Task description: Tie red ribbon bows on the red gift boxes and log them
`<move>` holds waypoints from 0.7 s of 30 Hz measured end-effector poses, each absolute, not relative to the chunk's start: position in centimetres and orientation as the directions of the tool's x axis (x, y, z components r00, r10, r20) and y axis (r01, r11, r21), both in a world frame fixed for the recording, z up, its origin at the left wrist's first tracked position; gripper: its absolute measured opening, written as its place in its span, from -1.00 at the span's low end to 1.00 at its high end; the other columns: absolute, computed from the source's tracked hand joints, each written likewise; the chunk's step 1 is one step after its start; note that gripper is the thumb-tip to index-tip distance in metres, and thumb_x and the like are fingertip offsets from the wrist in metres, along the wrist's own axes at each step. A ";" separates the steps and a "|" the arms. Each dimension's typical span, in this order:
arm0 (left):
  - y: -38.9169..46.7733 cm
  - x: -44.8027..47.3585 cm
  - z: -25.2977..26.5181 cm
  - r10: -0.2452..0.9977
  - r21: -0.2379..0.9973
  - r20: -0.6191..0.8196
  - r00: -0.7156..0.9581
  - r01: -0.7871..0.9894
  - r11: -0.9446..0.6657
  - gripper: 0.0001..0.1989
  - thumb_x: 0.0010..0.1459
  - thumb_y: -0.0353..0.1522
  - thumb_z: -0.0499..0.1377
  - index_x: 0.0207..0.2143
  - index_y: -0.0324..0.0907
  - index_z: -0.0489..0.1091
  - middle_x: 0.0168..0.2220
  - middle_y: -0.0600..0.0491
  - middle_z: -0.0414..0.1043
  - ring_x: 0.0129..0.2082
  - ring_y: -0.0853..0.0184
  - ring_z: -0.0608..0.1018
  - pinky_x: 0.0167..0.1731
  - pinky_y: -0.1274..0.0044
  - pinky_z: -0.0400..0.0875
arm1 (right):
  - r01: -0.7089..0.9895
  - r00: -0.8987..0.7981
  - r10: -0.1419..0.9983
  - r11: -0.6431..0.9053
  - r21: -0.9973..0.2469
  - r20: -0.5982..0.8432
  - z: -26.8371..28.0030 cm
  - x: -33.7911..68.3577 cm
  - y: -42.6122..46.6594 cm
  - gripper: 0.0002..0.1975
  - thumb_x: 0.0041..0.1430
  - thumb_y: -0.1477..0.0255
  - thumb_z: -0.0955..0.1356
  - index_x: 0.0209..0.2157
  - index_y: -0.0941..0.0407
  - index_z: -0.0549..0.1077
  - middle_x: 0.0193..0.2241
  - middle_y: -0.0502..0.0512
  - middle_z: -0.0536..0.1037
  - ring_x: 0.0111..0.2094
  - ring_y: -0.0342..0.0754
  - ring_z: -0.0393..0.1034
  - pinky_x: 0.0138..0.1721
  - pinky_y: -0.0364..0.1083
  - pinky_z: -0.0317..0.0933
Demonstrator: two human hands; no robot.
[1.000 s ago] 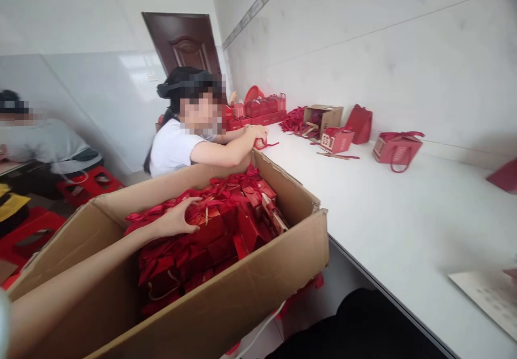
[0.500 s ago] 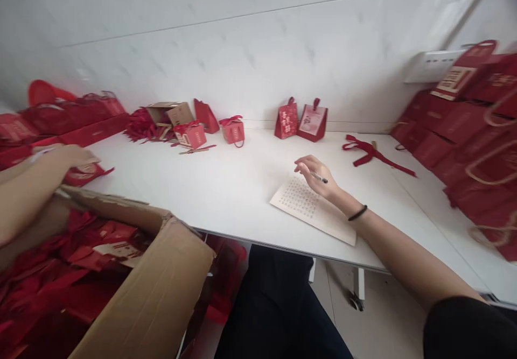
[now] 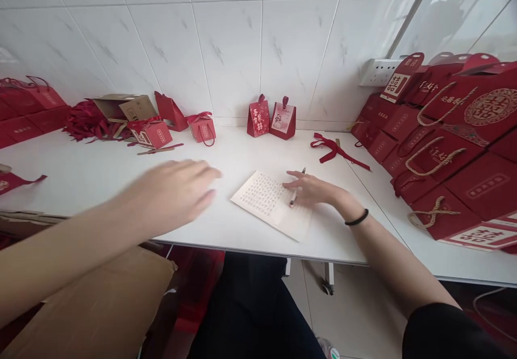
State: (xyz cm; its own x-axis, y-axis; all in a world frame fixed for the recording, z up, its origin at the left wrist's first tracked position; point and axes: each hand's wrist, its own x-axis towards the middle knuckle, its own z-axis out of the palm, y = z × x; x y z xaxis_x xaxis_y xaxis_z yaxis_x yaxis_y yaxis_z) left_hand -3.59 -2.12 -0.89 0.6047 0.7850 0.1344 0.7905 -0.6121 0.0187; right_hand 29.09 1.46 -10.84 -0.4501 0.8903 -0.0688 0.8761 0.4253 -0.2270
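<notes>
My left hand [image 3: 173, 192] is blurred in mid-reach above the white table, left of the paper. Its fingers point right with the thumb apart, and nothing shows in it. A cream sheet of paper [image 3: 262, 197] covered in rows of handwritten characters lies at an angle near the table's front edge. Over its right part is my right hand [image 3: 315, 187], with a dark band on the wrist. It holds a pen [image 3: 294, 196] between its fingers; the pen's ends show above and below them.
Red gift boxes with rope handles [image 3: 440, 149] are stacked on the right. Two small red boxes [image 3: 271, 118] stand by the tiled wall, left of a red ribbon [image 3: 339, 152]. More boxes and ribbons [image 3: 86, 119] lie left. A cardboard carton [image 3: 100, 300] stands at front left.
My left hand has left the red item above the carton and swung right toward the paper. My right hand has lowered onto the sheet with the pen. The view has turned right.
</notes>
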 end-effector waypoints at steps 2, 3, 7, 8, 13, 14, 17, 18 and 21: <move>0.3 0.9 -2.8 0.727 -0.072 -0.096 0.680 0.724 -0.686 -0.63 0.14 -0.26 -0.03 -0.04 -0.17 0.32 -0.12 -0.09 0.39 -0.13 0.13 0.43 -0.07 0.27 0.24 | 0.866 -0.479 0.877 0.481 -0.137 0.046 -11.4 27.6 1.0 -0.55 -0.03 0.23 0.47 -0.17 0.24 0.47 0.07 0.40 0.22 -0.07 0.21 0.31 -0.01 0.09 0.17; 1.5 2.3 -3.8 0.693 -0.030 -0.171 0.701 0.699 -0.714 -0.58 0.12 -0.22 0.01 0.01 -0.16 0.28 -0.02 -0.10 0.34 -0.07 0.11 0.40 -0.04 0.29 0.23 | 0.862 -0.490 0.866 0.498 -0.089 0.102 -11.7 27.1 0.8 -0.55 -0.03 0.19 0.47 -0.24 0.28 0.48 0.02 0.43 0.26 -0.10 0.23 0.33 -0.02 0.10 0.18; 4.6 2.2 -7.8 0.641 0.203 -0.272 0.718 0.693 -0.691 -0.44 0.07 -0.13 0.06 0.12 -0.07 0.17 0.19 -0.04 0.11 0.16 0.13 0.19 0.10 0.37 0.11 | 0.796 -0.551 0.770 0.601 -0.075 0.322 -11.8 26.7 0.0 -0.58 0.20 0.12 0.27 -0.38 0.24 0.44 -0.09 0.36 0.37 -0.16 0.19 0.35 -0.08 0.11 0.22; 4.9 1.6 -8.4 0.634 0.254 -0.270 0.725 0.689 -0.679 -0.44 0.06 -0.14 0.07 0.13 -0.07 0.17 0.20 -0.03 0.09 0.19 0.15 0.16 0.13 0.39 0.07 | 0.770 -0.527 0.745 0.622 -0.141 0.410 -11.5 27.1 0.0 -0.56 0.27 0.12 0.19 -0.36 0.21 0.43 -0.11 0.32 0.39 -0.18 0.15 0.36 -0.12 0.10 0.24; 5.2 0.2 -8.9 0.630 0.326 -0.299 0.717 0.697 -0.639 -0.44 0.06 -0.14 0.07 0.13 -0.08 0.20 0.22 0.01 0.06 0.20 0.18 0.13 0.17 0.41 0.04 | 0.432 0.065 0.731 0.594 -0.679 0.680 -9.7 29.1 0.9 -0.44 0.26 0.00 0.03 -0.25 0.14 0.37 -0.14 0.23 0.35 -0.33 -0.01 0.40 -0.33 -0.02 0.33; 5.3 0.3 -8.7 0.627 0.309 -0.321 0.710 0.704 -0.639 -0.45 0.08 -0.13 0.05 0.13 -0.07 0.20 0.22 0.01 0.06 0.20 0.18 0.13 0.16 0.41 0.05 | 0.327 0.163 0.749 0.573 -0.752 0.642 -9.6 29.2 1.2 -0.43 0.24 -0.03 0.04 -0.31 0.15 0.37 -0.18 0.22 0.36 -0.37 -0.03 0.40 -0.37 -0.04 0.33; 5.7 0.7 -8.5 0.613 0.257 -0.361 0.703 0.707 -0.659 -0.48 0.11 -0.17 0.03 0.13 -0.05 0.18 0.22 0.04 0.06 0.19 0.21 0.14 0.15 0.42 0.09 | 0.081 0.271 0.852 0.443 -0.893 0.448 -9.8 28.8 1.7 -0.58 0.14 0.07 0.28 -0.49 0.15 0.33 -0.44 0.09 0.36 -0.52 -0.13 0.32 -0.49 -0.13 0.26; 5.8 0.8 -8.4 0.610 0.245 -0.361 0.706 0.703 -0.668 -0.48 0.10 -0.19 0.04 0.14 -0.03 0.17 0.22 0.05 0.05 0.19 0.21 0.14 0.14 0.43 0.10 | 0.024 0.274 0.883 0.390 -0.920 0.382 -10.0 28.4 1.7 -0.67 0.06 0.18 0.38 -0.51 0.15 0.30 -0.51 0.02 0.33 -0.56 -0.17 0.27 -0.53 -0.17 0.21; 6.0 0.8 -8.6 0.595 0.237 -0.349 0.724 0.683 -0.691 -0.47 0.07 -0.25 0.07 0.13 -0.02 0.17 0.20 0.06 0.09 0.17 0.22 0.16 0.11 0.47 0.15 | -0.085 0.239 0.938 0.278 -0.957 0.251 -10.3 27.3 1.3 -0.73 -0.11 0.47 0.46 -0.51 0.12 0.25 -0.60 -0.11 0.23 -0.62 -0.24 0.14 -0.59 -0.23 0.07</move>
State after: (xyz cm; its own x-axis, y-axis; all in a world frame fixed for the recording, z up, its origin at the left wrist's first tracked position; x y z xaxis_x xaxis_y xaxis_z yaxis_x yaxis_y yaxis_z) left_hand 0.75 5.96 -8.56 0.7239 0.5951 -0.3490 0.6826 -0.6914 0.2369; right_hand 27.26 1.35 -10.30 0.2394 0.9378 0.2513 -0.0848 0.2781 -0.9568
